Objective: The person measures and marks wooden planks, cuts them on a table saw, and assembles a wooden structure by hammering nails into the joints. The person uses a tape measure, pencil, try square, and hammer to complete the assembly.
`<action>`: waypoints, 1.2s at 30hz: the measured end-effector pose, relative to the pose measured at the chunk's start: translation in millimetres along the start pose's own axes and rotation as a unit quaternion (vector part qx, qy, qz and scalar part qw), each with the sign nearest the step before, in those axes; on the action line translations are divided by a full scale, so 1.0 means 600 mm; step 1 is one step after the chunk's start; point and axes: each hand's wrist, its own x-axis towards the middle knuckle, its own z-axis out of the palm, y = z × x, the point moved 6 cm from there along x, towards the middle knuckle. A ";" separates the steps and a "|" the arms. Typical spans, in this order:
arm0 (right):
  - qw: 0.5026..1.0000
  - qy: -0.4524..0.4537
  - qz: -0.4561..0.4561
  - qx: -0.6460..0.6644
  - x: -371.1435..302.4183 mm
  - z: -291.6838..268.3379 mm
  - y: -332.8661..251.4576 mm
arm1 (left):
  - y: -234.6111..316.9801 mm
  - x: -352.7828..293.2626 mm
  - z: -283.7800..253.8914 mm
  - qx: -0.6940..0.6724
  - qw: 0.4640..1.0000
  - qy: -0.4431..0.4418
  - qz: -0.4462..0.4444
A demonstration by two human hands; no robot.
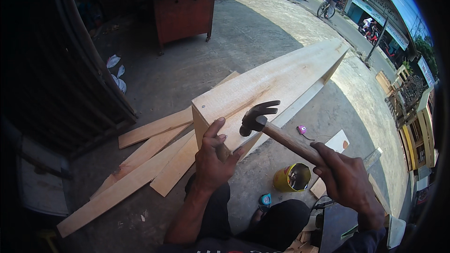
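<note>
A long box of pale, bare boards (276, 79) stretches away from me toward the far right. My left hand (214, 161) grips its near end, with the fingers up over the top edge and the thumb against the end face. In my right hand (346, 178) is a claw hammer (294, 144), held by its wooden handle. The dark hammer head hovers over the near right corner of the box, just right of my left fingertips, with its claw pointing away. A small dark spot shows on the top board near its left corner.
Several loose planks (126, 189) fan out on the concrete at left. Right of the box lie a yellow tin (282, 179), a pink tape measure (301, 130) and scrap wood. A teal tape measure (265, 200) sits by my foot. Beyond stands a red cabinet (183, 22).
</note>
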 end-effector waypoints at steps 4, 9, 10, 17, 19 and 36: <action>0.951 0.157 0.012 0.266 -0.015 -0.025 0.020 | -0.003 -0.005 -0.001 -0.019 1.000 -0.007 -0.018; 0.999 0.035 -0.009 0.028 0.001 -0.005 -0.004 | 0.001 0.002 -0.003 -0.006 1.000 -0.001 -0.008; 0.984 0.164 -0.060 0.040 0.001 -0.023 -0.015 | -0.001 0.002 -0.003 -0.001 1.000 -0.003 -0.021; 0.999 -0.030 0.014 0.004 0.007 0.027 0.001 | 0.003 0.001 -0.002 -0.013 1.000 -0.010 -0.009; 0.989 0.145 0.004 0.029 0.001 -0.004 0.002 | -0.002 0.000 0.002 -0.022 0.999 -0.013 -0.026; 0.986 0.146 -0.057 -0.062 -0.001 0.005 -0.006 | -0.001 0.006 0.002 -0.020 1.000 0.002 0.007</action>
